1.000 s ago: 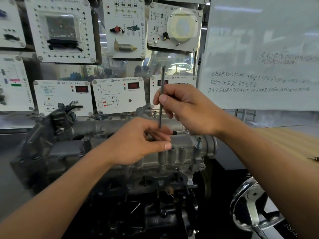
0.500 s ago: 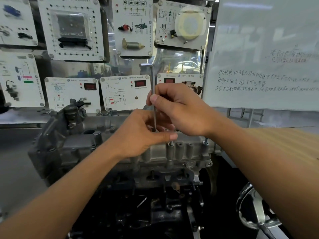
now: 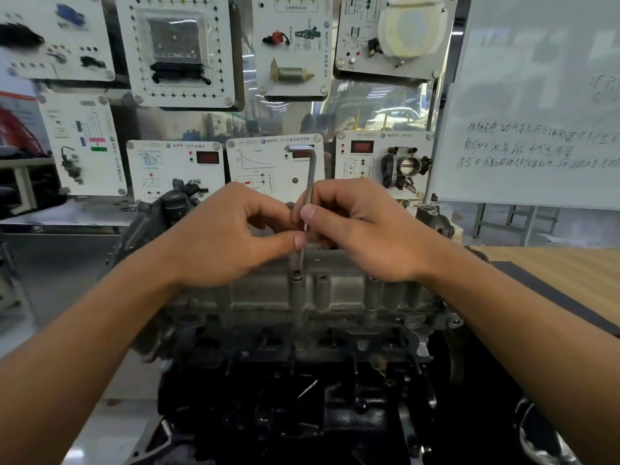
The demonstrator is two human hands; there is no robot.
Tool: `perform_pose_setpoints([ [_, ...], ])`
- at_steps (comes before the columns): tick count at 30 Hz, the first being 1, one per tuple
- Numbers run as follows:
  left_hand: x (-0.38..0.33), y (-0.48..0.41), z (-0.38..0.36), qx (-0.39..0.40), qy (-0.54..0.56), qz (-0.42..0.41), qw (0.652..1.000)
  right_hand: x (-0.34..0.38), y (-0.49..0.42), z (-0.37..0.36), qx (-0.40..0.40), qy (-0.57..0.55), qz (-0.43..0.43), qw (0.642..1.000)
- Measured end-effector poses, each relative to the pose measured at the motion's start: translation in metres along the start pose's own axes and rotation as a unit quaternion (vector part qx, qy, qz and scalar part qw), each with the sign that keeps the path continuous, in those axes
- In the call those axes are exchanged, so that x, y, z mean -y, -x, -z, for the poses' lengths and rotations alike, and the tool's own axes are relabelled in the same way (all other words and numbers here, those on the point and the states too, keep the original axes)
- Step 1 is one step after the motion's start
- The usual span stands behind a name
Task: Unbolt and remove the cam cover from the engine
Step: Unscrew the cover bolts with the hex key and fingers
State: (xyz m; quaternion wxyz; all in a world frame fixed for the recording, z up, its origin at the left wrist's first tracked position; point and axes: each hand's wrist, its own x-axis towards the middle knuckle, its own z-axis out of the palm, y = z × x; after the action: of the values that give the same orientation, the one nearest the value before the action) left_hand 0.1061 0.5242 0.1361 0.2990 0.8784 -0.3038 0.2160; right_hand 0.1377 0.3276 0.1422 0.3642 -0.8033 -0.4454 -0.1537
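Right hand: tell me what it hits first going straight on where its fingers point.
The right hand, pinching the hex key, points leftward. Straight on, it would first meet the left hand, whose thumb sits beside the shaft, if depths match.

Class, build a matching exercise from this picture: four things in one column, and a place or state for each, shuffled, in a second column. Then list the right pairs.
Things
1. hex key
2. whiteboard
3. throttle body
4. cam cover

Places or states
A. mounted on a white panel
B. upright, pinched by the left hand and the right hand
C. grey metal, below both hands
D. far right, with handwriting

Pairs: 1-B, 2-D, 3-A, 4-C
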Motion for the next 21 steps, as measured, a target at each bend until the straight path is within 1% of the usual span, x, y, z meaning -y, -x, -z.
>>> perform_pose_setpoints([
  [5, 0.013, -0.004, -0.007, 0.032, 0.096, 0.031, 0.994, -0.009, -0.005, -0.005, 0.023, -0.025, 0.003, 0.999],
  [9, 0.022, -0.005, -0.003, 0.064, 0.136, 0.053, 0.987, -0.015, -0.008, -0.008, 0.041, -0.068, 0.012, 0.997],
  [11, 0.023, -0.003, -0.005, 0.058, 0.143, 0.047, 0.987, -0.017, -0.008, -0.01, 0.04, -0.085, 0.021, 0.995],
  [13, 0.022, -0.002, -0.008, 0.04, 0.143, 0.038, 0.988, -0.018, -0.008, -0.013, 0.021, -0.089, 0.036, 0.995],
  [18, 0.023, -0.001, -0.012, -0.004, 0.106, 0.036, 0.994, -0.019, -0.013, -0.011, -0.057, -0.122, 0.057, 0.989],
  [21, 0.022, 0.0, -0.015, -0.015, 0.112, 0.04, 0.993, -0.019, -0.017, -0.011, -0.072, -0.137, 0.072, 0.985],
])
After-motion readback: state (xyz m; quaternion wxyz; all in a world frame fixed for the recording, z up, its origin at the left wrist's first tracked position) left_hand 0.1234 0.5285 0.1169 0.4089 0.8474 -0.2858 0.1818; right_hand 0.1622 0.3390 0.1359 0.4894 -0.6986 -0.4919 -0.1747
